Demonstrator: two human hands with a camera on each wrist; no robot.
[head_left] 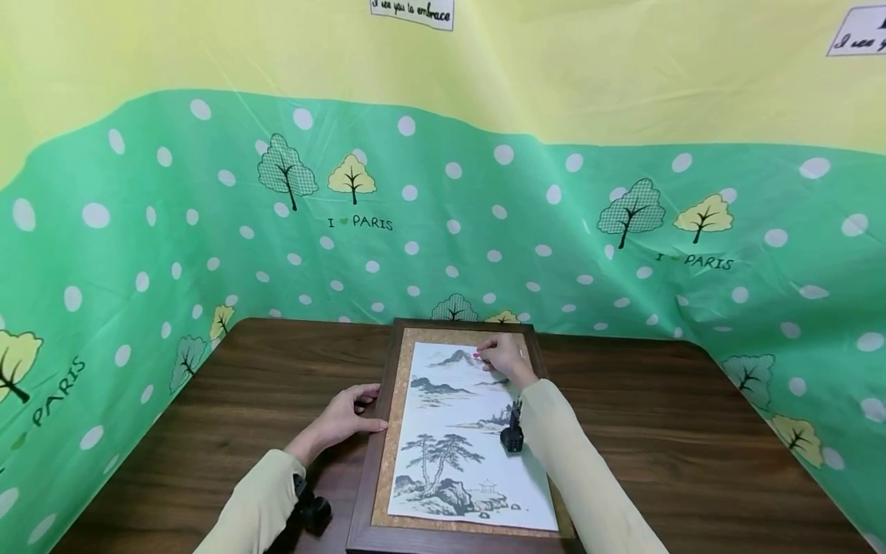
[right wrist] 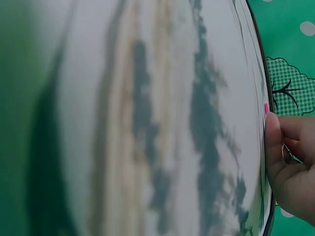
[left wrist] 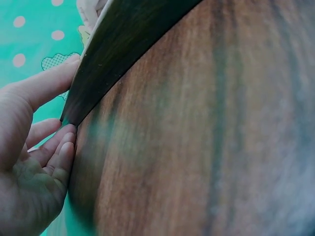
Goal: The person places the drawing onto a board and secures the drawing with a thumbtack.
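Observation:
A framed ink landscape painting (head_left: 464, 431) lies flat on the dark wooden table (head_left: 657, 431), its brown frame (head_left: 382, 431) running away from me. My left hand (head_left: 349, 415) rests on the table at the frame's left edge; the left wrist view shows the left hand (left wrist: 34, 162) with its thumb and fingertips touching the frame (left wrist: 118, 44). My right hand (head_left: 501, 358) is over the painting's upper part and pinches a small pink-tipped object (head_left: 476, 355) against the paper. The right wrist view shows the right hand (right wrist: 290, 162) with curled fingers, the pink tip (right wrist: 266, 108) and the blurred painting (right wrist: 147, 123).
A green and yellow polka-dot cloth (head_left: 443, 215) with tree prints walls in the table at the back and on both sides. Bare wood (left wrist: 206, 147) lies left and right of the frame. Black wrist cameras (head_left: 512, 437) sit on both sleeves.

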